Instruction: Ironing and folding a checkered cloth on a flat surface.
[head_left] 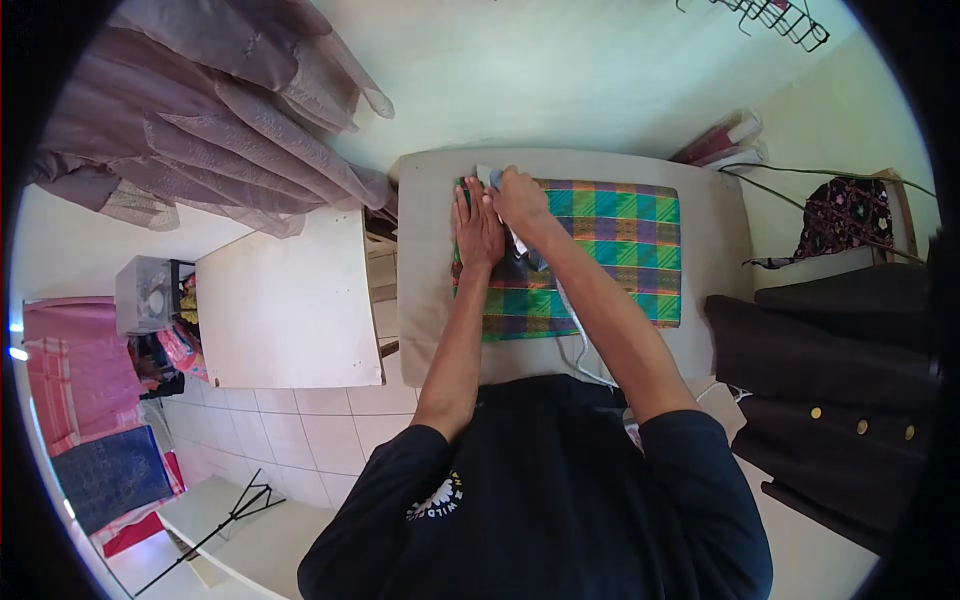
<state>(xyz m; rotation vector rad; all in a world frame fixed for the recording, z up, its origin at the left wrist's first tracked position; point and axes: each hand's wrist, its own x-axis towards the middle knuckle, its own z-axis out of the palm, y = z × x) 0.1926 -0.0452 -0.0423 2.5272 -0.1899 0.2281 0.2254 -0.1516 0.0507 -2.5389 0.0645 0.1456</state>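
Observation:
A folded green, purple and orange plaid cloth (620,250) lies flat on a grey padded ironing table (430,330). My right hand (523,205) is wrapped round the handle of an iron (522,250), which rests on the left part of the cloth. Much of the iron is hidden under my hand and forearm. Its pale cord (578,335) runs toward me over the table's near edge. Just left of the iron, my left hand (480,225) lies flat along the cloth's left edge, fingers stretched out and pointing away from me.
Left of the ironing table stands a white table (290,300). Greyish-purple garments (240,110) hang at upper left. A dark buttoned jacket (840,390) hangs on the right. Rolled material (725,137) leans at the back right corner. A black tripod (235,515) lies at lower left.

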